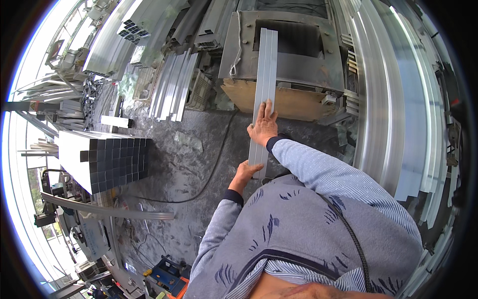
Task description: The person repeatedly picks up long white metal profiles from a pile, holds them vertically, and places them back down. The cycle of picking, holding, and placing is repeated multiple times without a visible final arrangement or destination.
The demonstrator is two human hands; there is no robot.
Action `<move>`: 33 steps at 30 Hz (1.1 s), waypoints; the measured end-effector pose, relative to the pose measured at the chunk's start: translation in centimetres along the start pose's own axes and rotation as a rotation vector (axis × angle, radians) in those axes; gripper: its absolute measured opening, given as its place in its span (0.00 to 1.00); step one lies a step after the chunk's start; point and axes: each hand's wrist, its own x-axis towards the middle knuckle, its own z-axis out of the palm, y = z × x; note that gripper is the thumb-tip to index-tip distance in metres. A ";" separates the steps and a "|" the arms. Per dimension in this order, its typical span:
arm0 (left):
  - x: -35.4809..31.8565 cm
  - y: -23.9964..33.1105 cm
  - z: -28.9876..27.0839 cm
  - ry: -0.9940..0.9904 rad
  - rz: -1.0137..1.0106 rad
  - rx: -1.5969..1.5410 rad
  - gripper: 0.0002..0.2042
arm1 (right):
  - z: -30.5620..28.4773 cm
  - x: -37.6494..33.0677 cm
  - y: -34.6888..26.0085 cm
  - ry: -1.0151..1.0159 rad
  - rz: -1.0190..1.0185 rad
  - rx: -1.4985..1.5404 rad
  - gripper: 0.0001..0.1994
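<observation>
Presently, metal profile [267, 65]: pale, grooved lengthwise, under both hands; one piece or several side by side, cannot tell.
Long axis: runs away from the body, leaning slightly right toward its far end; most of its length lies beyond the right hand.
Right hand [264, 128]: farther forward, nearer the far end; half open, fingers slightly spread over the upper face, thumb at the left edge; firmness of hold cannot be told.
Left hand [244, 174]: behind and left of the right, at the near end; closed about the left edge, thumb across the top, fingertips hidden.
Far end: ahead of both hands, overlapping the dark opening of the grey metal housing [303, 70]; contact there cannot be told.
Square-tube stack [119, 159]: left of both hands, well apart.
</observation>
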 end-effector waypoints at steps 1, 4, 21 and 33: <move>-0.6 -0.7 0.0 -0.001 0.014 -0.006 0.26 | 0.2 -0.8 -0.1 -0.006 -0.003 0.027 0.56; -2.8 -2.5 -0.1 0.002 0.047 0.025 0.26 | 0.7 -2.9 -0.5 -0.056 0.007 -0.008 0.57; 4.6 19.6 3.7 -0.426 0.164 -0.450 0.34 | -7.4 18.0 5.2 0.109 -0.159 1.292 0.57; 14.7 34.0 9.5 0.492 0.200 0.981 0.41 | -11.4 36.2 5.2 0.312 -0.145 -0.119 0.50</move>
